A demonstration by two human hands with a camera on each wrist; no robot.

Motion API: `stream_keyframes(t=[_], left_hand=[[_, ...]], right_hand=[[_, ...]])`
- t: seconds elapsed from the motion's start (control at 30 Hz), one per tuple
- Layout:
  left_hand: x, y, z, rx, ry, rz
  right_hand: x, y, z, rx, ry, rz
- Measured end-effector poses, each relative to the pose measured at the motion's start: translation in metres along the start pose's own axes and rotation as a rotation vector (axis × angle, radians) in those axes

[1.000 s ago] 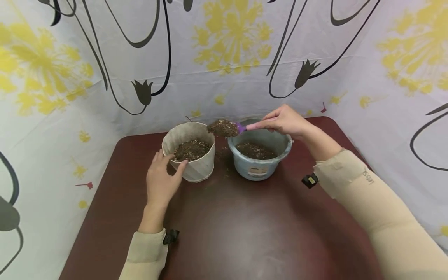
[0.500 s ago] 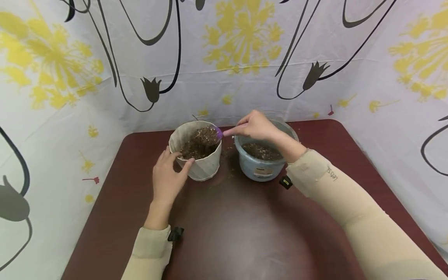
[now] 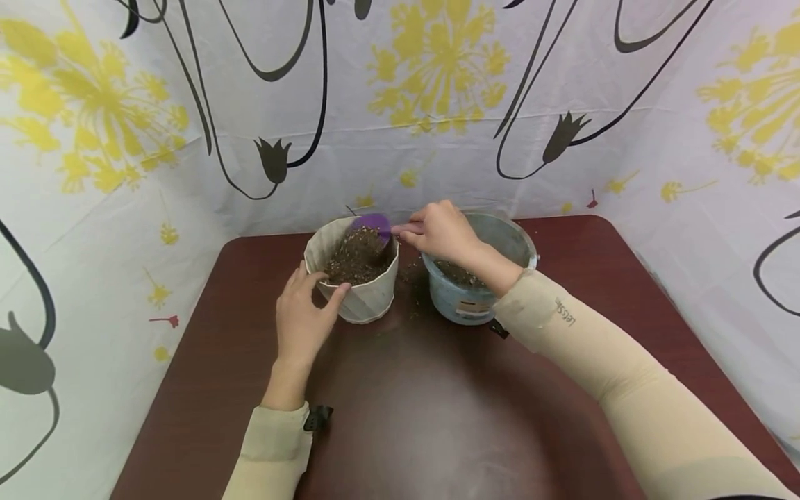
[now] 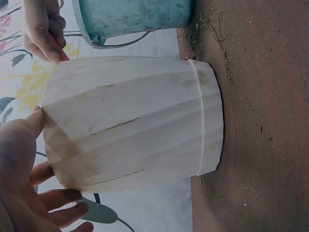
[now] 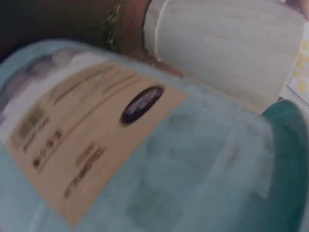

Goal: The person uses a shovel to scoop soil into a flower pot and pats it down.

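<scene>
My right hand [image 3: 440, 229] grips the pink handle [image 3: 406, 228] of a small hand trowel with a purple blade [image 3: 373, 225]. The blade is tilted over the right side of a whitish flowerpot [image 3: 365, 303], above its dark soil [image 3: 353, 260]. With spread fingers, my left hand [image 3: 303, 319] touches the near left rim of this flowerpot; the left wrist view shows the thumb [image 4: 35, 121] at the rim and the other fingers loosely extended. To the right stands a blue pot [image 3: 453, 298] with soil [image 3: 461, 273] inside, partly covered by my right forearm.
Both pots stand near the back edge of a dark red-brown table [image 3: 400, 403]. Crumbs of soil [image 3: 409, 274] lie between them. A patterned white cloth [image 3: 350, 160] hangs behind and at both sides. The blue pot's label [image 5: 96, 130] fills much of the right wrist view.
My right hand has moved left from above the blue pot, bringing the loaded trowel over the flowerpot. The blade has tipped over, and its soil has gone into the flowerpot. My left hand stays at the rim.
</scene>
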State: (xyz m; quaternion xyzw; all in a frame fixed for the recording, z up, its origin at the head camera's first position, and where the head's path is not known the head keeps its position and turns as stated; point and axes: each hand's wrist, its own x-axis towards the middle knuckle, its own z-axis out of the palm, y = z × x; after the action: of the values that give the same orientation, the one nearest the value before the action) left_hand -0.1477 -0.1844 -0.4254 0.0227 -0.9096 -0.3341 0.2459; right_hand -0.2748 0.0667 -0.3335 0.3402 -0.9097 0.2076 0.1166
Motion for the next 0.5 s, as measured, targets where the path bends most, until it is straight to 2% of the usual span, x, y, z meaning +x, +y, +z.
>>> stream_keyframes(t=[0.17,0.27,0.3,0.37,0.5], left_hand=[[-0.001,0.0,0.001,0.007,0.013,0.008],[0.0,0.0,0.001,0.006,0.021,0.008],[0.0,0.0,0.001,0.004,0.022,0.008],[0.0,-0.001,0.001,0.002,0.021,0.007],[0.001,-0.002,0.001,-0.005,0.025,0.005]], right_hand=[[-0.008,0.0,-0.004,-0.184,0.149,-0.229],[-0.012,-0.004,-0.01,-0.217,0.221,-0.298],[-0.013,-0.006,-0.011,-0.222,0.215,-0.296],[-0.013,-0.01,-0.012,-0.219,0.147,-0.276],[-0.007,-0.019,-0.004,-0.189,-0.069,-0.225]])
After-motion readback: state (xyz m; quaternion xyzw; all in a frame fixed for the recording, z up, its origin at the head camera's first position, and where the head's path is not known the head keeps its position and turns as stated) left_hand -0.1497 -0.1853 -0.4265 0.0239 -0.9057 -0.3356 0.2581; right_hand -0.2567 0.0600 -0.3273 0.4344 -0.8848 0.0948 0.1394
